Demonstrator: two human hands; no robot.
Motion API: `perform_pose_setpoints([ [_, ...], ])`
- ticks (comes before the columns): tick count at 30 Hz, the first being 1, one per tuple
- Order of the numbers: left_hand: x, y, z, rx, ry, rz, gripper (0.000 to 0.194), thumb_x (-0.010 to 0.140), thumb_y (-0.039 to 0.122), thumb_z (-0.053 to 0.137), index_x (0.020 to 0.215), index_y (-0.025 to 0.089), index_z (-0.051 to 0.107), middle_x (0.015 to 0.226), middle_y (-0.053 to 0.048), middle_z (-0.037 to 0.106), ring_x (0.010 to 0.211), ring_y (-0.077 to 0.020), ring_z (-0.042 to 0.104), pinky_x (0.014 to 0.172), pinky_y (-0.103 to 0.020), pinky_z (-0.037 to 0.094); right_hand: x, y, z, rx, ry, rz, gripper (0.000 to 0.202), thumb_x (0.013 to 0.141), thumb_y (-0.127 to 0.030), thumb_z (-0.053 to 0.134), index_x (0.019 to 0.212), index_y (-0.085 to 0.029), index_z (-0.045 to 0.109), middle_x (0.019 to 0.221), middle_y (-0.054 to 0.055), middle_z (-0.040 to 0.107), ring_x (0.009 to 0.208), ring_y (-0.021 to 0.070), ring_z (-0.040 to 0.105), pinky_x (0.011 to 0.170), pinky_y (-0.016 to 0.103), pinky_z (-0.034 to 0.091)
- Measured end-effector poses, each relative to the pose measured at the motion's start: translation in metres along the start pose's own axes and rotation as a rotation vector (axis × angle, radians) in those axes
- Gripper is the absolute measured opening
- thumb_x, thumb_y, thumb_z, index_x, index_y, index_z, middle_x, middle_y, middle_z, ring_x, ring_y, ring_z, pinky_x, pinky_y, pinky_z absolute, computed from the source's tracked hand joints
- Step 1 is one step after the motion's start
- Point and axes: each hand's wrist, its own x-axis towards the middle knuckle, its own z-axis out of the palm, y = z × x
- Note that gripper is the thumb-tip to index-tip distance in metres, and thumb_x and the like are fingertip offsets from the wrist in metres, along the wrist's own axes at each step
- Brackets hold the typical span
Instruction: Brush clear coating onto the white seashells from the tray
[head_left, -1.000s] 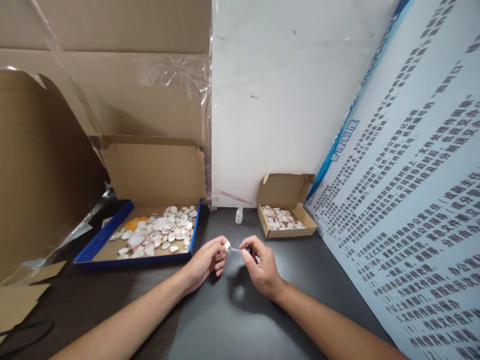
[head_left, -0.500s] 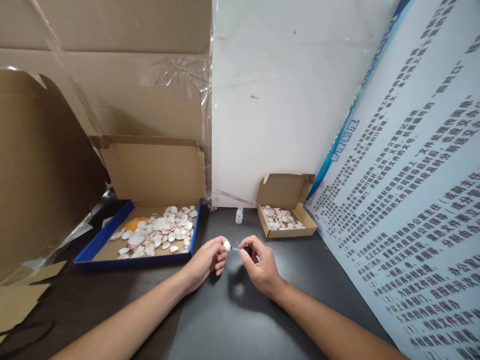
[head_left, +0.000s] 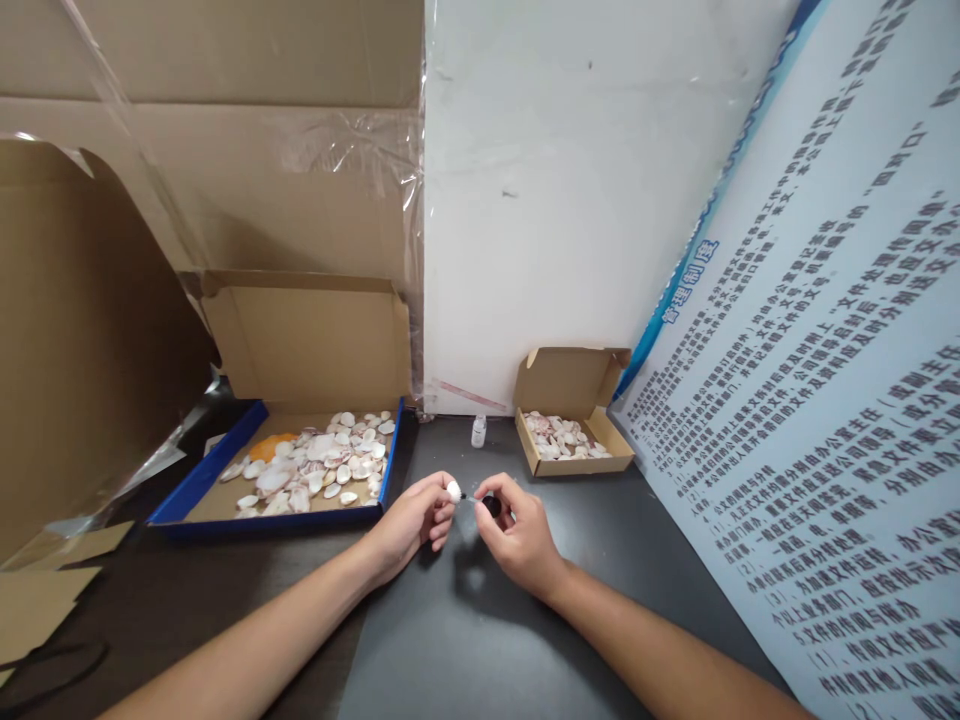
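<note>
Pinched between the fingertips of my left hand (head_left: pixel 420 518) is a small white seashell (head_left: pixel 454 491), its ridged face turned outward. My right hand (head_left: pixel 523 527) grips the black cap of a small brush (head_left: pixel 491 505). The thin stem of the brush points left, and its dark tip is at the shell's right edge; whether it touches cannot be made out. Beyond the hands a small clear bottle (head_left: pixel 478 432) with a whitish label stands upright on the dark table (head_left: pixel 457 640).
At left lies an open blue-edged cardboard box (head_left: pixel 268 522) holding many seashells and an orange piece. A smaller open cardboard box (head_left: pixel 581 466) with shells sits back right. A white panel (head_left: pixel 562 200) rises behind, and a printed board (head_left: pixel 825 400) leans along the right.
My right hand has shifted slightly left and turned, so more of the black cap shows and the brush tip is nearer the shell. The left hand keeps its place.
</note>
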Motion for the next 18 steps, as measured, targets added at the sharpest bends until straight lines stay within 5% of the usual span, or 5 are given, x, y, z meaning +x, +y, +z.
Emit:
perform_pose_setpoints([
  [13,-0.0002,0.0001,0.0002,0.0,-0.002,0.006,0.007,0.074,0.021,0.053,0.077,0.019,0.046,0.052,0.009,0.035,0.04,-0.0059,0.03,0.04,-0.016,0.029,0.0009,-0.0028,-0.0008,0.023,0.009,-0.038,0.013,0.085,-0.026,0.051,0.084,-0.018,0.061,0.057,-0.004,0.046,0.05,0.0105,0.042,0.048,0.021,0.035],
  [18,0.0002,-0.0003,-0.0005,-0.002,-0.005,-0.001,0.008,0.073,0.02,0.053,0.078,0.019,0.046,0.052,0.009,0.035,0.04,-0.0059,0.03,0.039,-0.016,0.029,0.0004,-0.0017,-0.0006,0.002,0.009,-0.004,0.009,0.082,-0.025,0.054,0.083,-0.019,0.06,0.053,-0.007,0.039,0.046,0.0097,0.037,0.045,0.02,0.031],
])
